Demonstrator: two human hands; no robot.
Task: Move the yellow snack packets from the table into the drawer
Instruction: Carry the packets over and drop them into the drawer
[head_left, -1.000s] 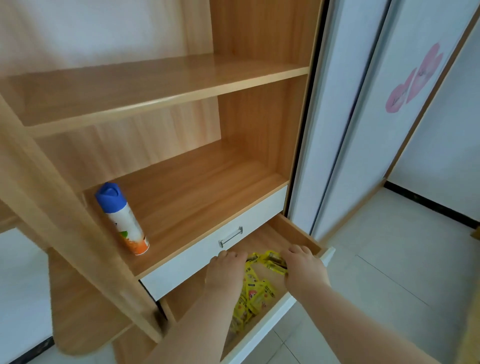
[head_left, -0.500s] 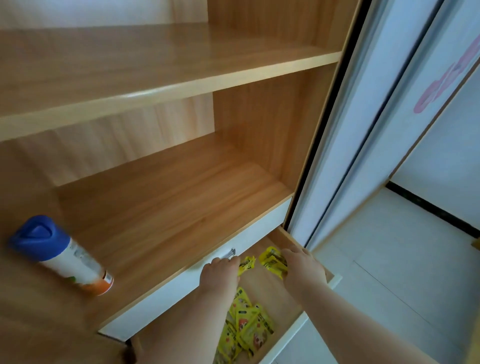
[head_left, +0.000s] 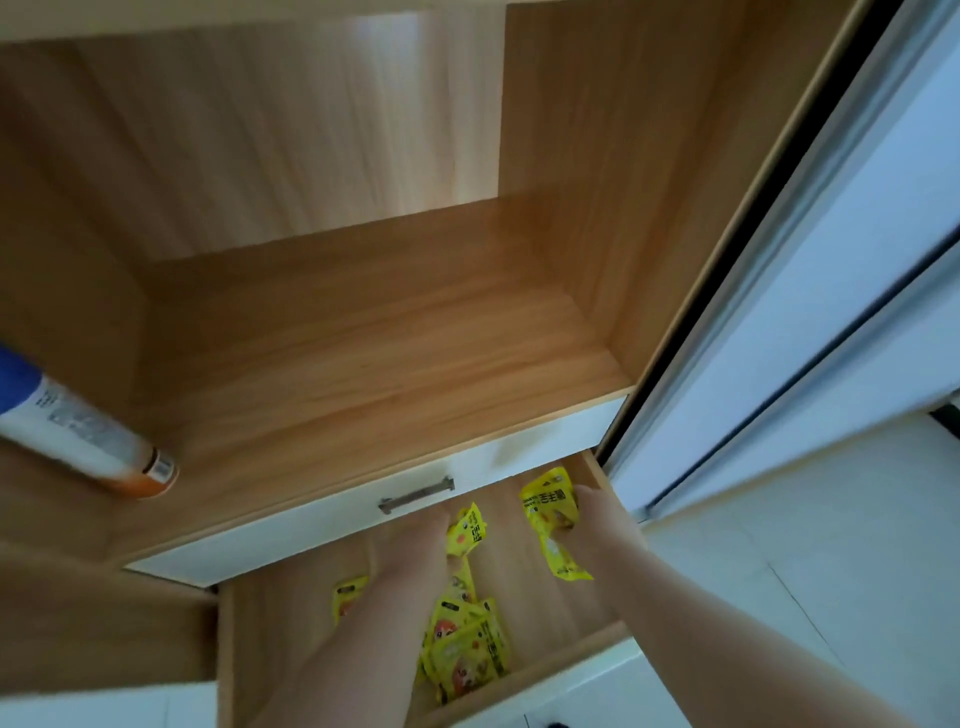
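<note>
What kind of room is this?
Most likely a room at home, perhaps a bedroom: there is a light wooden wardrobe with open shelves, a tall white sliding door beside it, and a pale tiled floor.

Both arms reach fwd; R hand (head_left: 597, 525) grips packets (head_left: 548, 506), L hand (head_left: 415, 540) maybe pinching too.

Snack packets (head_left: 467, 649) lie in the drawer (head_left: 291, 623), most near its front edge; above, a spray can (head_left: 88, 436) sits at the shelf's (head_left: 363, 353) left edge.

Soft daylight, motion blur, wide-angle warp.
</note>
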